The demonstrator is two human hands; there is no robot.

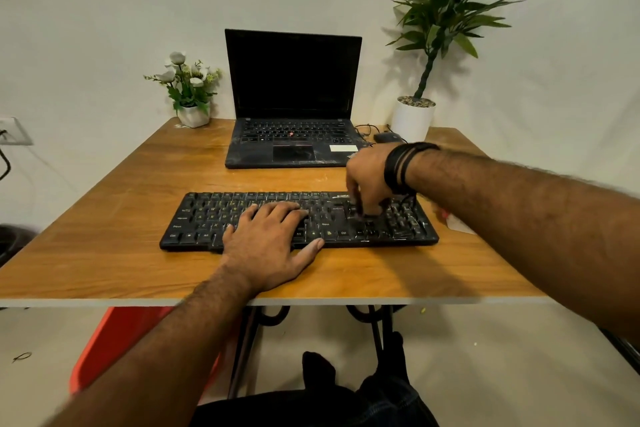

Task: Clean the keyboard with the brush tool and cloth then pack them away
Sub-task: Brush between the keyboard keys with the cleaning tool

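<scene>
A dusty black keyboard (207,218) lies across the middle of the wooden table (104,236). My left hand (270,236) rests flat on its middle keys with straight fingers, the thumb along the front edge. My right hand (367,180) hovers over the keys between the main block and the number pad. Its fingers curl downward and pinch a small dark brush tool (367,214), whose tip touches the keys; most of the tool is hidden by the fingers. A pale pink-and-white item (457,224), perhaps the cloth or a packet, lies right of the keyboard, partly hidden by my forearm.
An open black laptop (294,80) stands behind the keyboard, with a black mouse (386,138) and its cable at its right. A small flower pot (194,114) is at back left, a tall plant in a white pot (412,118) at back right. A red bin (114,340) sits under the table.
</scene>
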